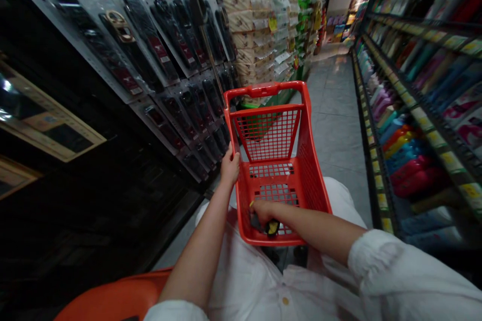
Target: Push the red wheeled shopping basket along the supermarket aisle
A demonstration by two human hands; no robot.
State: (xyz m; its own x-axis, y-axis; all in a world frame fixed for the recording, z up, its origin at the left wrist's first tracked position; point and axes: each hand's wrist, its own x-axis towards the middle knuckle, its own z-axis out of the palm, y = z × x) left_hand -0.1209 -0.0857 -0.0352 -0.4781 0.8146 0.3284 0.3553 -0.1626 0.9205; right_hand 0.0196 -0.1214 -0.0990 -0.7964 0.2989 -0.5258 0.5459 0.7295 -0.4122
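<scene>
A red plastic shopping cart (316, 175) with grid walls stands right in front of my body. My left hand (230, 166) is closed around its left side rim. Inside the cart, low at the near left, my right hand (262, 210) is curled around a small black-and-yellow object (272, 227). The fingers cover much of that object, so its exact kind is unclear. Beneath it, the grid floor of the cart (276, 193) shows.
Packaged belts (146, 40) hang on a rack to the left. Stacked beige packages (248, 25) stand ahead. Shelves (422, 115) with colourful goods line the right. A grey tiled aisle (331, 100) runs forward. Something orange (116, 296) sits at lower left.
</scene>
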